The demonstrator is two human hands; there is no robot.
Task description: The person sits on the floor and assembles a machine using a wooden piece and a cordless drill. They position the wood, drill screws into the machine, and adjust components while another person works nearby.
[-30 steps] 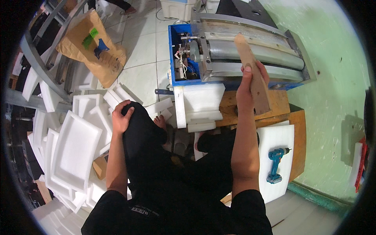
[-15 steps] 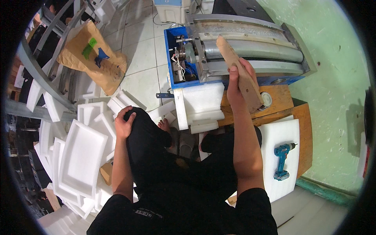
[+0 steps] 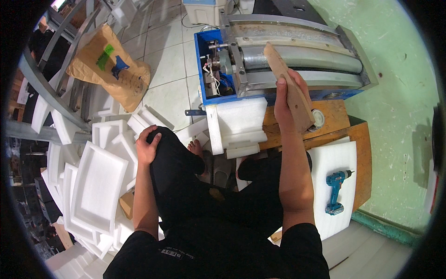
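My right hand (image 3: 289, 97) is closed around a long, flat, tapered tan piece of wood (image 3: 302, 111). Its narrow end points up and away, in front of a machine with metal rollers (image 3: 302, 59); from this angle I cannot tell whether they touch. My left hand (image 3: 147, 144) rests on my left knee, the fingers bent over the dark trouser leg and the thumb apart, with no object in it. A small round tin (image 3: 318, 118) with a pale top stands on a wooden surface (image 3: 337, 116) just right of the wood piece.
White foam trays (image 3: 100, 188) lie heaped at my left. Beyond them stand a brown paper sack (image 3: 114, 69) and a grey metal frame (image 3: 46, 102). Foam blocks (image 3: 239, 118) sit ahead. A teal cordless drill (image 3: 334, 191) lies on a foam sheet (image 3: 320, 160), near the green wall (image 3: 395, 130).
The wood piece and my right hand have shifted slightly right, and the piece has turned a little. My left hand stays on the knee.
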